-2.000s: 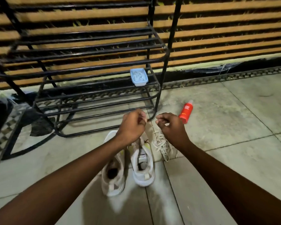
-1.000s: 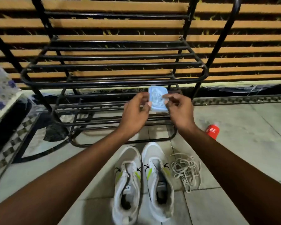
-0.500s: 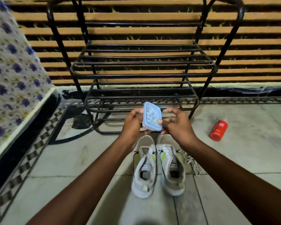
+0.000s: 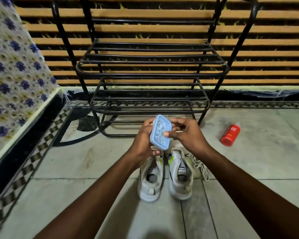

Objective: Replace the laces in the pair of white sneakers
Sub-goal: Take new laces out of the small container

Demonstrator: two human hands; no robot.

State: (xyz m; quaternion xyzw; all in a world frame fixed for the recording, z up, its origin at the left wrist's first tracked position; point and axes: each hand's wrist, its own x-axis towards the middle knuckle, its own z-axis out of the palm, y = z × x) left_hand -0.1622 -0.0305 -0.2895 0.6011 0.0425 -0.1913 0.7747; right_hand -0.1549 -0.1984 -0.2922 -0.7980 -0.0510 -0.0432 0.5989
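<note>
Both hands up over the shoes: the left hand [image 4: 143,140] wraps round the small blue lidded container [image 4: 160,132], and the right hand [image 4: 186,133] pinches its right edge, thumb on the lid. Below, the white sneakers [image 4: 179,185] sit side by side on the tiled floor [image 4: 76,169], with loose laces [image 4: 199,167] heaped just right. A red bottle [image 4: 230,135] lies farther right, the black shoe rack [image 4: 150,66] beyond.

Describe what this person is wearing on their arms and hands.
Nothing worn is visible. The left hand and right hand are ungloved, with no rings showing. The left forearm and right forearm run bare to the frame edge: no sleeves, watch or bracelet.
</note>
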